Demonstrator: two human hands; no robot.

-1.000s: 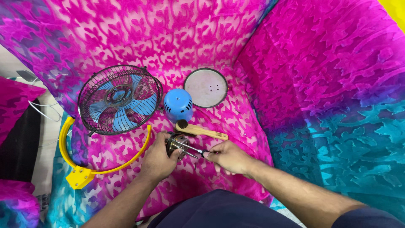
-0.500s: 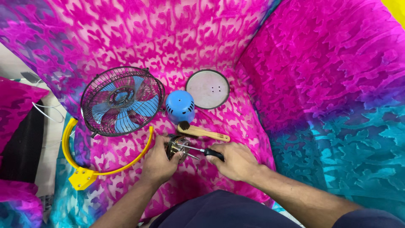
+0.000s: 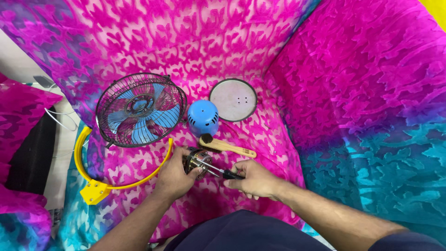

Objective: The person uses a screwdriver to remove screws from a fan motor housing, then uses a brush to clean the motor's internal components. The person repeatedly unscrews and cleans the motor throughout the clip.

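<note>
Metal fan motor point(image 3: 196, 161) is clamped in the left hand point(image 3: 174, 174); a black-handled screwdriver point(image 3: 218, 171), clamped in the right hand point(image 3: 253, 179), is set against it.

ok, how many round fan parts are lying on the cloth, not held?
3: the caged fan blade assembly at left, the blue motor cover right of it, and the grey round plate furthest right. Smaller parts may be hidden under the hands.

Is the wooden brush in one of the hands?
No, the wooden brush lies on the pink cloth, while the left hand holds the small motor and the right hand holds a screwdriver.
</note>
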